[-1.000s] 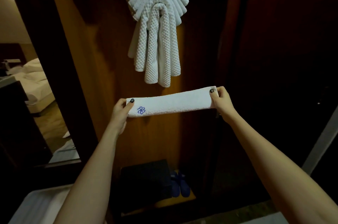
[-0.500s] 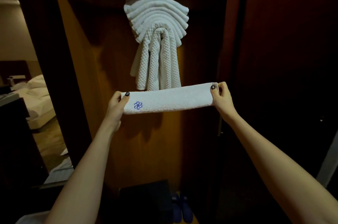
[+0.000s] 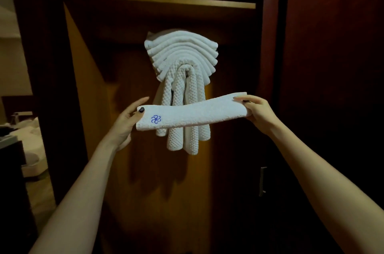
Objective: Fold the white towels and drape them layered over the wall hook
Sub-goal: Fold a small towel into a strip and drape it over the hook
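1. Left hand first: I'm pinching the left end of the folded white towel. My dark-nailed thumb presses on its front and my other fingers reach up behind it.
2. Over to my right hand: it grips the right end, with my fingers laid along the top edge and the hand wrapped round the fold.
3. The towel is pulled out between both hands as a long, narrow band across the middle of the frame. Its right end sits a touch higher than its left.
4. A small blue emblem shows near the left end, just beside my thumb.
5. The band hangs in the air and crosses in front of the waffle-weave towels. I cannot tell whether it touches them.
6. Just above centre, the smooth white towels arch in layers over the hook, which is buried beneath them. The waffle-weave ones loop inside that arch and dangle below my band.
7. A wooden back panel is behind it all, and a shelf runs across the upper frame.
8. A metal handle sits on the dark door at lower right.
9. A bed with white linen shows at the left edge.
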